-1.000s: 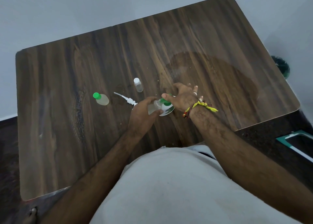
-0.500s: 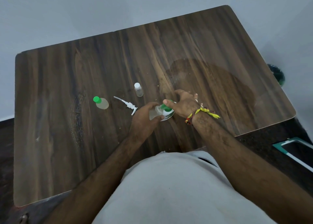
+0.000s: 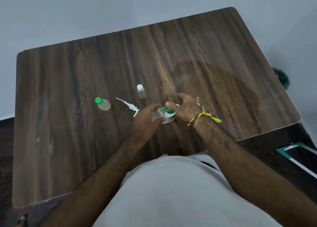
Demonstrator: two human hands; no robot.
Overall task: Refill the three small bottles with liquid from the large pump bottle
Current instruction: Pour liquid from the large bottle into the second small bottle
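Gripped in the left hand [image 3: 145, 122] was a small clear bottle [image 3: 158, 114], the fingers curled round its body while its open mouth was turned toward the right. Against that mouth a green-capped piece [image 3: 169, 108] was pinched between the thumb and fingers of the right hand [image 3: 186, 107], and beneath both hands a white-labelled container [image 3: 169, 119] with green print was partly hidden (whether it was the large pump bottle's body could not be told for certain). The held bottle looked transparent and nearly colourless, tilted on its side above the near middle of the wooden table [image 3: 68, 141]. To the left, well apart from the hands, a second small bottle [image 3: 103, 104] with a green cap lay leaning on the table, pale yellowish liquid visible inside it. A white pump head [image 3: 129, 106] with its thin tube was lying flat between that bottle and the left hand. A third small bottle [image 3: 141, 91], clear with a white cap, stood upright just beyond the pump head. A yellow thread band [image 3: 205, 116] was worn on the right wrist. Compared with the frame half a second before, both grips were unchanged and the other bottles and the pump head had not been moved.
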